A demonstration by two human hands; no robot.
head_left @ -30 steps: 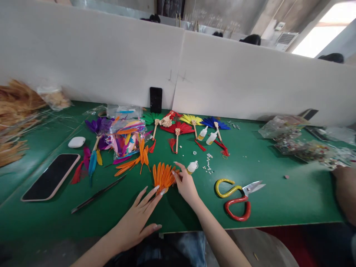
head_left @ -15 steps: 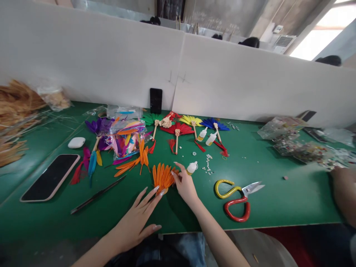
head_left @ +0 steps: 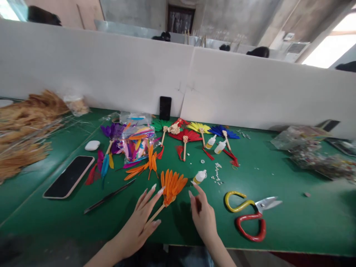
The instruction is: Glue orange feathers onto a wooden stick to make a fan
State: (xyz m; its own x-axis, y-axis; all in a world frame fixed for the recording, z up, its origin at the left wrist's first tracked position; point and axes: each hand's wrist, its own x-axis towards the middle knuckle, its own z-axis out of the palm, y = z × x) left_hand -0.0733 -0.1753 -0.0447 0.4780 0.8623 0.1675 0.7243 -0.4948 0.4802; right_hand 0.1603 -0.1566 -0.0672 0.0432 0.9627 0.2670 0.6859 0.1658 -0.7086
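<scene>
An orange feather fan with a pale wooden handle lies on the green table in front of me. My left hand is open, its fingers stretched over the left side of the fan. Fingertips rest at the lower feathers, and the handle passes between fingers and thumb. To the right of the fan, my right hand is open and holds nothing, thumb and index finger apart, the other fingers curled. Just beyond it a white glue bottle stands tilted. Loose orange feathers lie behind the fan.
Scissors with yellow and red handles lie at right; white beads are scattered behind. Several finished fans and two more glue bottles are farther back. At left are tweezers, a phone, and a feather bag.
My right hand has moved off the orange feathers to the right and come nearer. My left hand stays by the fan, whose handle now shows. The view has shifted slightly left and up.
</scene>
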